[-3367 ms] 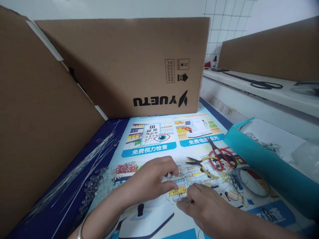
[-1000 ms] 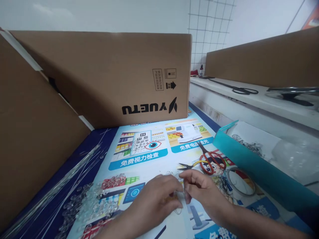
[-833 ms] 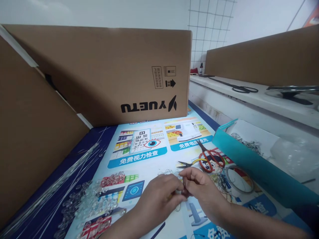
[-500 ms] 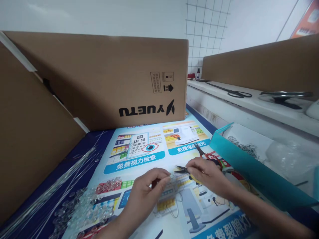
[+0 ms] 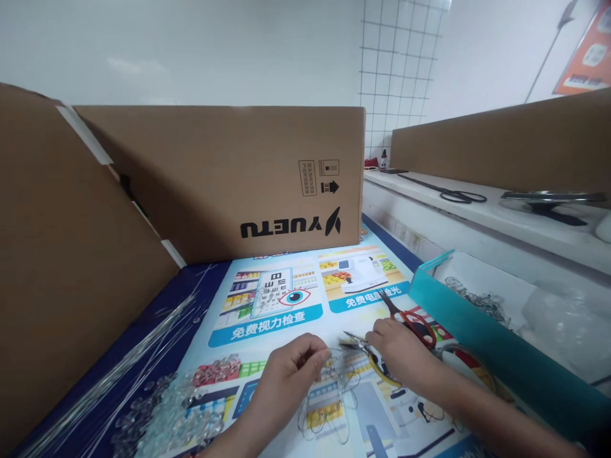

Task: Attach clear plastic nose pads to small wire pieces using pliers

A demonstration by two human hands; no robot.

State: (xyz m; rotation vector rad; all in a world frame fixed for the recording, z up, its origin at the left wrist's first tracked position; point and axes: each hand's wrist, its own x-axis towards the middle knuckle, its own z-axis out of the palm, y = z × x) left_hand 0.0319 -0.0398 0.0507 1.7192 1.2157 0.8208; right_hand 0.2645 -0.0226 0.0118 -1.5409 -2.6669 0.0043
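My left hand pinches a thin wire between thumb and forefinger. Fine wire loops hang below those fingertips over the printed sheet. My right hand is closed at the yellow-handled pliers. The pliers' jaws point left, near the wire, and one curved handle shows below the fingers; the other is mostly hidden. Just beyond my right hand lie red-handled scissors. Clear beads are heaped left of my left forearm, some over a red patch of the print.
Long thin wires lie along the left of the blue table. A cardboard box stands behind. At right, a teal-edged box holds small wire pieces and clear plastic. Black scissors rest on the white ledge.
The view has tilted up slightly. My right hand has turned, palm lower, and more of the pliers' yellow handle shows. My left hand keeps its pinch, with more wire loops visible below.
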